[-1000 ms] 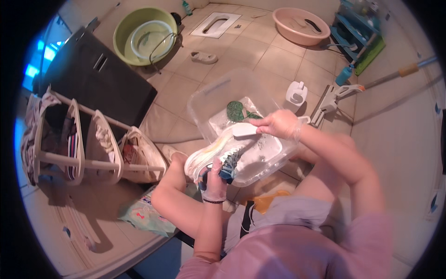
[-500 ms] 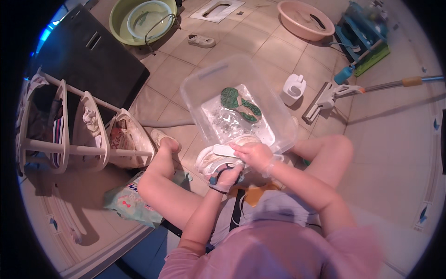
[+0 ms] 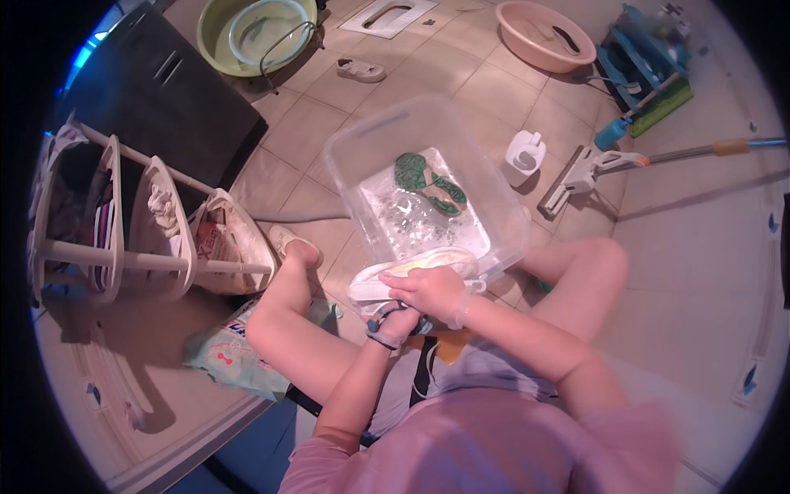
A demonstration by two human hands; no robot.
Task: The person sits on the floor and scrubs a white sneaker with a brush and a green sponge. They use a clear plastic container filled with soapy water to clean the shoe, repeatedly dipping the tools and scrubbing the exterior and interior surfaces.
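Above the near rim of a clear plastic tub point(image 3: 350, 177), my left hand point(image 3: 397, 323) is closed round a wet white shoe point(image 3: 451, 258) from below. My right hand point(image 3: 434, 293) lies over the shoe's side, its fingers wrapped round a white brush point(image 3: 477, 286). Only the brush's looped handle end shows plainly beside the wrist; the rest is mostly hidden by the hand. Sudsy water covers the tub floor, and flat green patterned pieces point(image 3: 409, 171), perhaps insoles, lie in it.
Right of the tub stands a white jug point(image 3: 523, 158), then a floor squeegee point(image 3: 576, 177). A white shoe point(image 3: 360, 70) lies beyond. Green point(image 3: 216, 62) and pink point(image 3: 520, 49) basins stand farther back. A white rack point(image 3: 123, 259) and a pale green bag point(image 3: 226, 354) are at left.
The shoe has turned in my left hand, so its side now faces up more. My right hand has moved slightly left and down across it, covering more of the brush.
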